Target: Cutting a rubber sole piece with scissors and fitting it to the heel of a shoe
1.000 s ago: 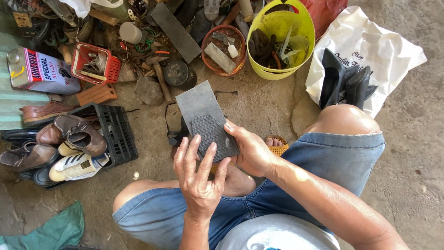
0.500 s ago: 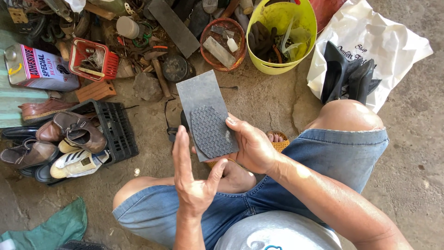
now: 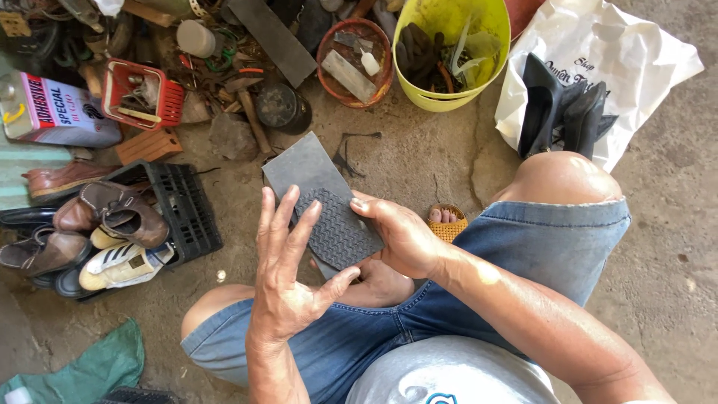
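Observation:
A dark grey rubber sole sheet (image 3: 310, 183) with a ridged tread patch lies tilted over my lap. My right hand (image 3: 400, 236) grips its lower right edge, thumb on the tread. My left hand (image 3: 288, 280) is spread flat, fingers apart, its fingertips resting on the sheet's left side. I sit on the concrete floor in blue denim shorts, knees apart.
A black crate (image 3: 179, 206) with several shoes sits at the left. A yellow bucket (image 3: 449, 45), an orange bowl (image 3: 355, 52), a red basket (image 3: 142, 93) and an adhesive tin (image 3: 56, 112) line the top. Black heeled shoes (image 3: 561, 108) lie on a white bag.
The rubber sheet has come closer and lower over my lap. My left hand rose from pressing on it to a spread pose along its left side.

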